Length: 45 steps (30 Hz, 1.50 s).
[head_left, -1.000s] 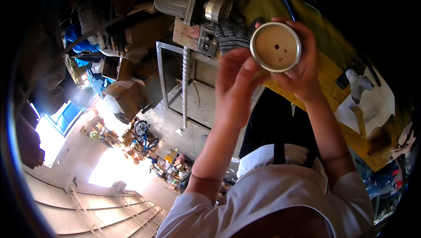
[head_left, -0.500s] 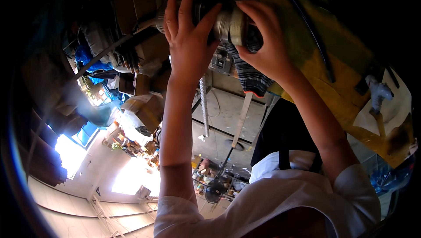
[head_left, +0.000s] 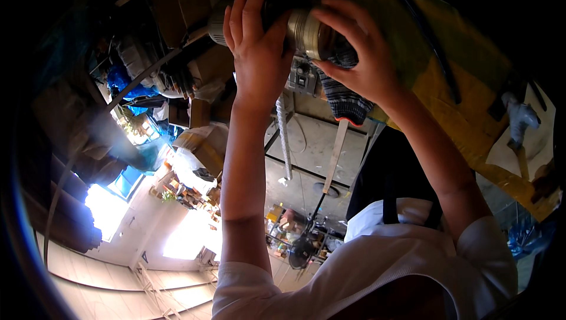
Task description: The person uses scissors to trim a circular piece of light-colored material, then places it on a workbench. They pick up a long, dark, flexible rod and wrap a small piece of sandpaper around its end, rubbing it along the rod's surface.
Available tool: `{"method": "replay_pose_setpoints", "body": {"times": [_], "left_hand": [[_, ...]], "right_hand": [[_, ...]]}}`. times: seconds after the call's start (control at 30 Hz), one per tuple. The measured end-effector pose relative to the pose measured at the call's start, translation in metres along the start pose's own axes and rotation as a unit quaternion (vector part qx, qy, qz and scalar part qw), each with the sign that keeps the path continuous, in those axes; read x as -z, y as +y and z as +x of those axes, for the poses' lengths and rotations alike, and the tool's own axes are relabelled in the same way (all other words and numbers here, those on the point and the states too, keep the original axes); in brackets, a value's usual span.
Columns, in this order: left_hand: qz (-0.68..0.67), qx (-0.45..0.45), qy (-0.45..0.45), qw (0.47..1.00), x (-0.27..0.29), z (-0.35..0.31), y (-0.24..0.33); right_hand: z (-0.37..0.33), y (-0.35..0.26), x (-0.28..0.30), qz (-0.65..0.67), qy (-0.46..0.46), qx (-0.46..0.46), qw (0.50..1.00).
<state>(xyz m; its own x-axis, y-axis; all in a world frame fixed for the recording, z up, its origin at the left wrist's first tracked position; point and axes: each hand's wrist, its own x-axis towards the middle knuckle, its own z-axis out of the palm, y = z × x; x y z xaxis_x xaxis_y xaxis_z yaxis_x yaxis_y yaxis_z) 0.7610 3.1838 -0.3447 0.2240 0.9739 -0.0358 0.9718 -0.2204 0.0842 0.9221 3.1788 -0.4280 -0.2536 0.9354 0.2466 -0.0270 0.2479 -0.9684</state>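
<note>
At the top of the view, I hold a cylinder-shaped part lengthwise between my hands; its exact kind is not clear. Its dark body lies under my left hand [head_left: 254, 49], whose fingers reach over it, and a grey ribbed end [head_left: 218, 26] shows past them. To the right is a pale metal collar [head_left: 306, 32] with ridged rings. My right hand [head_left: 367, 55] curls around that collar's outer end, thumb below and fingers above. Just beneath the right hand hangs a dark striped knitted glove [head_left: 345, 99] with a red-orange edge.
A yellow-brown work surface [head_left: 448, 119] spreads to the right, with a black cable [head_left: 433, 43] across it. A grey glove-like object [head_left: 522, 121] lies farther right. Cardboard boxes [head_left: 203, 146] and bags crowd the left. A grey control box [head_left: 302, 78] sits below the hands.
The right thumb and fingers have shifted along the collar's end, with the fingers bent more over it. The left hand keeps its place on the body. The whole view has swung slightly.
</note>
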Motion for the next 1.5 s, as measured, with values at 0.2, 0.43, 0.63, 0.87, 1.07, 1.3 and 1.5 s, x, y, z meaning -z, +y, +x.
{"method": "replay_pose_setpoints", "body": {"times": [0.2,0.43,0.63,0.87,1.07,1.3,1.5], "left_hand": [[-0.002,-0.001,0.006,1.000,-0.002,-0.001,0.000],[0.021,-0.008,0.017,1.000,-0.001,0.001,0.005],[0.013,0.000,0.001,1.000,0.010,0.010,0.012],[0.041,-0.029,-0.027,0.998,0.014,0.024,0.009],[0.023,0.000,-0.015,1.000,0.008,0.022,0.008],[0.016,-0.015,0.008,1.000,0.005,0.025,0.008],[-0.004,0.019,0.012,1.000,-0.002,0.018,-0.001]], "right_hand": [[0.002,-0.003,0.002,-0.006,-0.010,-0.012,1.000],[0.004,0.013,0.007,-0.049,-0.076,0.053,0.995],[0.008,0.014,0.006,-0.072,-0.062,0.108,0.990],[0.004,0.019,0.004,-0.040,-0.039,0.078,0.995],[0.008,0.002,0.004,-0.066,-0.042,-0.033,0.996],[0.010,-0.020,-0.006,0.115,-0.036,-0.386,0.915],[-0.002,-0.014,-0.002,0.042,-0.088,-0.216,0.971]]}}
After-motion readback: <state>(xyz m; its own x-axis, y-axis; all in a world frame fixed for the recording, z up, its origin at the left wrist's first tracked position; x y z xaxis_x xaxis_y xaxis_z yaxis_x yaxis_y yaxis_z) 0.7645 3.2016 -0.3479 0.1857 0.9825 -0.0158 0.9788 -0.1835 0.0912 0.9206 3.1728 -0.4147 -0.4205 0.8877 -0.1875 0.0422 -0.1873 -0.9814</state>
